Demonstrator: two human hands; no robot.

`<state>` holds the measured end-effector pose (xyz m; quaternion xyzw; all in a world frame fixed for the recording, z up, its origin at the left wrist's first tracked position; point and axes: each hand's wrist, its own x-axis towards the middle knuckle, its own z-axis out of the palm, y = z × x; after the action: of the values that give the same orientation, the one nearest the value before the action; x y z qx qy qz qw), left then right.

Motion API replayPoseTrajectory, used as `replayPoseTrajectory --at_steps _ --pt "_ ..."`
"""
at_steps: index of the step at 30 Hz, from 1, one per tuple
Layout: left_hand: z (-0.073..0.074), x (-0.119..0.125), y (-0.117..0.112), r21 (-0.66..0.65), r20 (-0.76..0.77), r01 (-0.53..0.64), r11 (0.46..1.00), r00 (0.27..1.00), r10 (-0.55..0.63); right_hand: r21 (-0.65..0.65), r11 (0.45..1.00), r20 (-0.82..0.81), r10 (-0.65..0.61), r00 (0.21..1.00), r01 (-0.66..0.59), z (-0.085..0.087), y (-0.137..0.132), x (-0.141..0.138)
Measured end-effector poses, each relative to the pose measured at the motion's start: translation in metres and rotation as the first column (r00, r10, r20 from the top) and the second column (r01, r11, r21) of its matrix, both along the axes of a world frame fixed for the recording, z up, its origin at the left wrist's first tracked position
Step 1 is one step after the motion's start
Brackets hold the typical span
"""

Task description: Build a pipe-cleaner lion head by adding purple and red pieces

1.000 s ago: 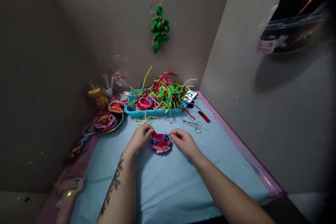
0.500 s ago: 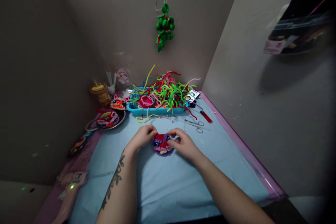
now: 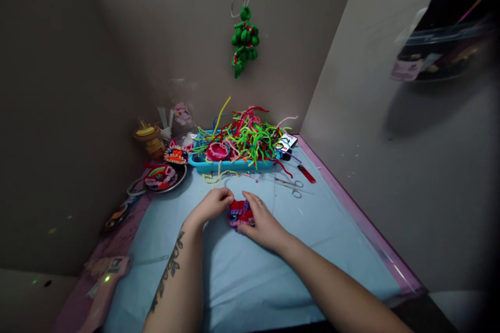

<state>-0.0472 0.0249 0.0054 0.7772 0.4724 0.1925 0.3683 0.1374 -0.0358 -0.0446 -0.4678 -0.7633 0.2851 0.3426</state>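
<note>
A small red and purple pipe-cleaner figure [image 3: 239, 212] with blue eyes lies on the light blue mat [image 3: 242, 270]. My left hand [image 3: 211, 205] pinches its upper left edge with curled fingers. My right hand [image 3: 261, 221] lies over its right half, fingers wrapped round it, hiding most of the lower part.
A blue tray [image 3: 230, 164] heaped with coloured pipe cleaners stands behind. Scissors [image 3: 289, 186] and a red lighter [image 3: 307, 173] lie to the right. Finished figures sit on a plate [image 3: 161, 178] at the left. A green figure [image 3: 244, 41] hangs above. A glue gun [image 3: 103, 291] lies front left.
My right hand has slid leftward from the figure's right edge onto the figure, covering its right and lower part. The left hand stays at the upper left edge.
</note>
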Motion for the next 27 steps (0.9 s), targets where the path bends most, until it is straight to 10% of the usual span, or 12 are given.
replayPoseTrajectory --at_steps 27 --pt "-0.0001 -0.0009 -0.0017 0.028 0.031 0.025 0.999 0.999 -0.026 -0.039 0.998 -0.028 -0.041 0.999 0.040 -0.0026 0.0012 -0.0022"
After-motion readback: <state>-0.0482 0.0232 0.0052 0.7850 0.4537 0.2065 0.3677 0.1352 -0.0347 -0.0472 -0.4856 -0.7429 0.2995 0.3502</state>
